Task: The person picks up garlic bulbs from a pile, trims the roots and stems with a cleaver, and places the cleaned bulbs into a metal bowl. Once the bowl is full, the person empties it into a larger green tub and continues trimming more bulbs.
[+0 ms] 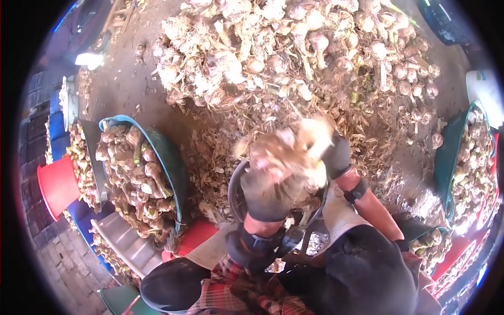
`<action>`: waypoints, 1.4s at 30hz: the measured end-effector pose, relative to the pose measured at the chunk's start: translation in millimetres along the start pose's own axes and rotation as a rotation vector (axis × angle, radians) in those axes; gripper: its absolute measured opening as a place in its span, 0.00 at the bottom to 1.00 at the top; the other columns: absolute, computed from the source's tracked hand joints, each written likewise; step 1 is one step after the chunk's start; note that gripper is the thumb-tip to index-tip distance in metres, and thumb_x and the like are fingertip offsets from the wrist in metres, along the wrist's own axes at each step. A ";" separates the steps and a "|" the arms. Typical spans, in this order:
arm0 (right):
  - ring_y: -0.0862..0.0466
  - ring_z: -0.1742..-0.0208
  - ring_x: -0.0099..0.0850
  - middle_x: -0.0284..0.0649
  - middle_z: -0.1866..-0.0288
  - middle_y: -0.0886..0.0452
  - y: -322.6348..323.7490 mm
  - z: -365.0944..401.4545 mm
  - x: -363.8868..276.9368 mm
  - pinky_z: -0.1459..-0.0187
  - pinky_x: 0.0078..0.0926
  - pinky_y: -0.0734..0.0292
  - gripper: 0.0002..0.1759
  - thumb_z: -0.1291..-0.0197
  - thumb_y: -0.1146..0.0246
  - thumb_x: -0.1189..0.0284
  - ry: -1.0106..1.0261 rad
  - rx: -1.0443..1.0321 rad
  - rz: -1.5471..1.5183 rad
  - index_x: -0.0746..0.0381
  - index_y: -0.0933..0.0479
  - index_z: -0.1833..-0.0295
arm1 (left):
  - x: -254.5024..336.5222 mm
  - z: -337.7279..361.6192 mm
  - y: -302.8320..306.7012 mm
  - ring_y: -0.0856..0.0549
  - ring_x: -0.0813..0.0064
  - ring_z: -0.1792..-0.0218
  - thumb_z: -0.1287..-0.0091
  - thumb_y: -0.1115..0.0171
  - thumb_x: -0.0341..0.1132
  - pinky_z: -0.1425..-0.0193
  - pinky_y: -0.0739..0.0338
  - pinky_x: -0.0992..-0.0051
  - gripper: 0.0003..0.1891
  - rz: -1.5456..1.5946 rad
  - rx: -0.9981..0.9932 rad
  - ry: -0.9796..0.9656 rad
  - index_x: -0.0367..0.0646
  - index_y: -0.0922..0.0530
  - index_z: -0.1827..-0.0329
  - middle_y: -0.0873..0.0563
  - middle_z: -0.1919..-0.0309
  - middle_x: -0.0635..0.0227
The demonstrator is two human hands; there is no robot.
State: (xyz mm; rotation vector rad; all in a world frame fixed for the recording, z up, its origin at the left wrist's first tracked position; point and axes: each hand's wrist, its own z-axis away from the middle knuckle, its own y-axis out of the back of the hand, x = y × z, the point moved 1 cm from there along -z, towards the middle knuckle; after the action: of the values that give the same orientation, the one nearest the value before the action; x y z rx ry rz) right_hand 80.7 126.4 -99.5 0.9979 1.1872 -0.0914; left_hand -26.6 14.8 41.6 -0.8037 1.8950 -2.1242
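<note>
Nearest to us are the person's own legs, with a checked cloth lying over the lap. Just beyond the knees a round metal basin stands on the ground, and both hands are above it.

The left hand wears a dark grey glove and is closed from below around a garlic bunch. The right hand, in a black glove, is closed on the right side of the same bunch. The bunch is raised over the far rim of the basin. It is blurred, so we cannot tell how the single fingers lie on it.

Around the basin and beyond it the ground is covered with dry husks and stalks.

At the left edge of the ground we see a green tub with a blue rim, filled with garlic heads, and a red bucket beside it, further left. At the right edge stands a second green tub, also full of garlic.

Farthest from us, along the far edge of the ground, a large garlic pile spreads wide, with roots and stems on the heads, well apart from the hands.
</note>
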 end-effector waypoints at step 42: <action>0.18 0.59 0.50 0.42 0.41 0.29 13.3 -116.5 17.5 0.69 0.40 0.17 0.07 0.41 0.43 0.73 0.277 0.041 0.556 0.57 0.21 0.59 | 18.3 94.3 83.4 0.17 0.49 0.58 0.47 0.33 0.53 0.53 0.21 0.57 0.36 -2.262 -0.405 0.547 0.40 0.27 0.39 0.20 0.48 0.48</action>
State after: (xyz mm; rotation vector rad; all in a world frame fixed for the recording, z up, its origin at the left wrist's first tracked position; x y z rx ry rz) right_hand 10.6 221.7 -107.9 1.3755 1.1163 0.4764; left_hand -12.3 -89.4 -30.0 -4.1499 1.0635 -2.4298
